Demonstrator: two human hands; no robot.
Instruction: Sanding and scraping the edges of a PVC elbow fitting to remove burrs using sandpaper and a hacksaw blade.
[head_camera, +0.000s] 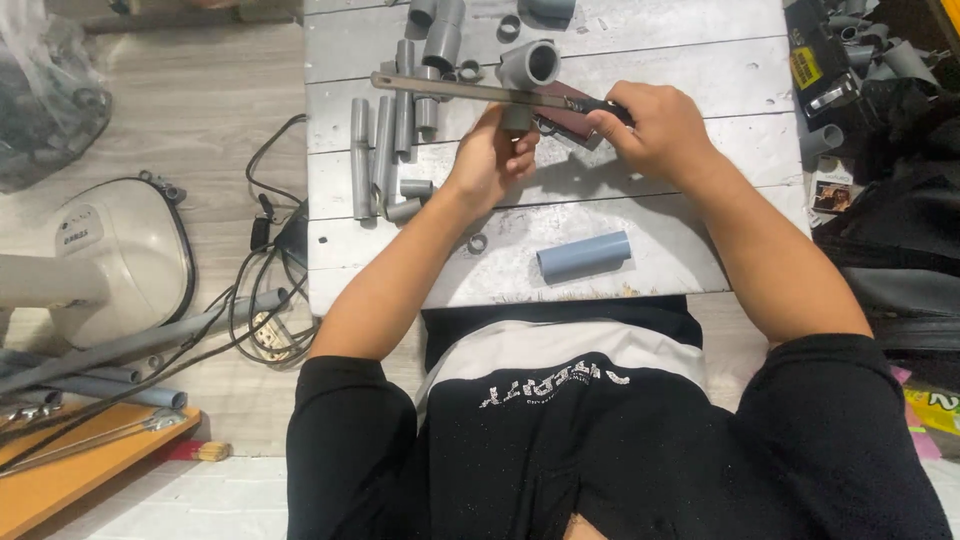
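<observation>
My left hand (493, 158) grips the lower stem of a grey plastic pipe fitting (527, 66), holding it upright on the white plank board (640, 200). My right hand (655, 128) is closed on the dark handle of a hand saw. The saw's long flat blade (450, 89) runs leftward across the fitting, just above my left fingers. A short grey pipe piece (584, 255) lies on the board near its front edge, below both hands.
Several cut grey pipe lengths (385, 145) and small rings lie left of my hands. More fittings crowd the board's far edge and right side. On the floor at left are a white fan base (110, 255), black cables, long pipes and an orange board.
</observation>
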